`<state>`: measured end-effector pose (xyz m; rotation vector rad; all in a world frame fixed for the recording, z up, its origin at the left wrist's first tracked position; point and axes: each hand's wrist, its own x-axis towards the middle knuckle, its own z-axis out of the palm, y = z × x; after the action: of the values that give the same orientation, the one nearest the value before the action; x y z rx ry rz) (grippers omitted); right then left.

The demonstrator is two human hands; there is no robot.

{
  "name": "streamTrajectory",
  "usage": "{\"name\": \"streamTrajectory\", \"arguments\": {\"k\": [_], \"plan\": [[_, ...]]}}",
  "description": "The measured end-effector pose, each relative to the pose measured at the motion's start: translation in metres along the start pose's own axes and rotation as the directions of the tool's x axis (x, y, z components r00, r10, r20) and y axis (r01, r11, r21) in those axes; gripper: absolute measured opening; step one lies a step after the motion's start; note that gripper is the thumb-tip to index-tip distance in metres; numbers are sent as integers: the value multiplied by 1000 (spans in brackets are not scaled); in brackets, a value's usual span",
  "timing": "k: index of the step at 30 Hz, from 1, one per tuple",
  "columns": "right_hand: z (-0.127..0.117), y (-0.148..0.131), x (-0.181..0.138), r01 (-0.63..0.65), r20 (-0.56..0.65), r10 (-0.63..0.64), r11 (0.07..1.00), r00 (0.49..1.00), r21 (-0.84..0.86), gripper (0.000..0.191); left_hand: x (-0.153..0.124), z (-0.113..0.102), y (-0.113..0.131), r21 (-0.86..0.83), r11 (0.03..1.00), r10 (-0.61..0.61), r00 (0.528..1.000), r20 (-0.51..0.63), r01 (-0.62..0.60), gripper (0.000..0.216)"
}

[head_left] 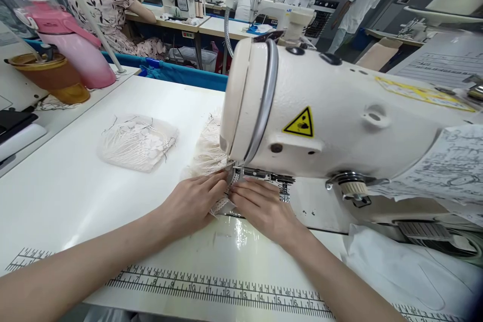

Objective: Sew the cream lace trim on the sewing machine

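A cream lace piece (207, 148) lies on the white table under the head of a white sewing machine (320, 110). My left hand (192, 201) rests flat on the lace just left of the needle area, fingers together and pressed down. My right hand (262, 209) lies beside it, fingertips pinching a narrow lace strip (221, 206) in front of the presser foot (241, 175). The two hands nearly touch at their fingertips. The needle itself is hidden by the machine head.
A folded pile of lace pieces (138, 143) sits to the left. A pink bottle (71, 43) and an amber cup (53, 75) stand far left. A printed ruler (211, 289) runs along the table's front edge. Papers (449, 166) hang at right. Other people work behind.
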<state>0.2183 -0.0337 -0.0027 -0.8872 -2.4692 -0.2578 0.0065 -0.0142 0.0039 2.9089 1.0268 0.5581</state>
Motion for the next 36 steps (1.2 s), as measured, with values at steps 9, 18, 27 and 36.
{"name": "streamTrajectory", "arguments": {"k": [9, 18, 27, 36], "plan": [[-2, 9, 0, 12, -4, -12, 1000, 1000, 1, 16, -4, 2, -2, 60, 997, 55, 998, 39, -57, 55], [-7, 12, -1, -59, -20, 59, 998, 998, -30, 18, -3, 0, 1, 63, 992, 110, 994, 9, -111, 46], [-14, 10, 3, -128, -11, 128, 991, 992, -43, 21, -2, 3, 0, 66, 993, 98, 994, 43, -100, 47], [-11, 13, 5, -146, -2, 146, 989, 989, -40, 18, 2, 6, -5, -2, 997, 83, 997, 6, -83, 44]]}}
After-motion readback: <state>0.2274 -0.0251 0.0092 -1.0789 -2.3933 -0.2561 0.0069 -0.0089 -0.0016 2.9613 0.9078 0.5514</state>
